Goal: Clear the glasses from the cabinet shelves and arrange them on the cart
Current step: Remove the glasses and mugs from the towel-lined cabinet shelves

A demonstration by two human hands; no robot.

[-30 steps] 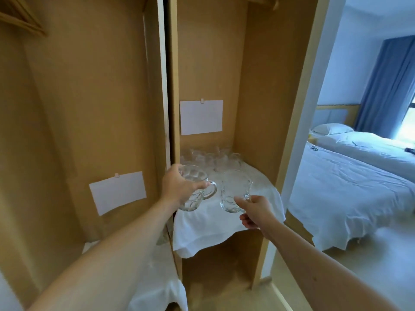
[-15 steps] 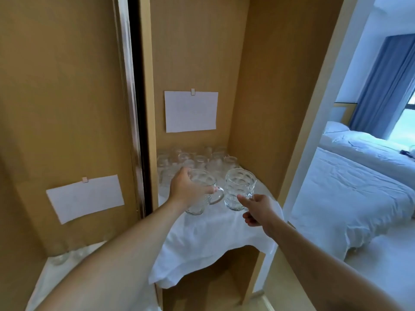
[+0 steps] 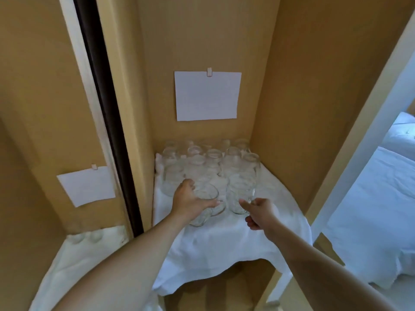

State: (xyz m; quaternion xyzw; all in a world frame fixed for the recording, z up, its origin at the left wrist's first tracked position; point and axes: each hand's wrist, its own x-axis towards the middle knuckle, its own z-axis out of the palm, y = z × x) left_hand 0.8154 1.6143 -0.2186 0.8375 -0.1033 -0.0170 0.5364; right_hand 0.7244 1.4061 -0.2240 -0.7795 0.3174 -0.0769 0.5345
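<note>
The left hand (image 3: 188,200) grips a glass mug (image 3: 205,207) on the cloth-covered shelf (image 3: 224,248). The right hand (image 3: 258,212) pinches a second mug (image 3: 239,198) just beside it, in front of the clustered glasses (image 3: 208,162).

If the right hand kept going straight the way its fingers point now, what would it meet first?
The right hand already pinches the near glass mug; straight on, it would probably push into the cluster of glasses behind, though depth is unclear.
</note>
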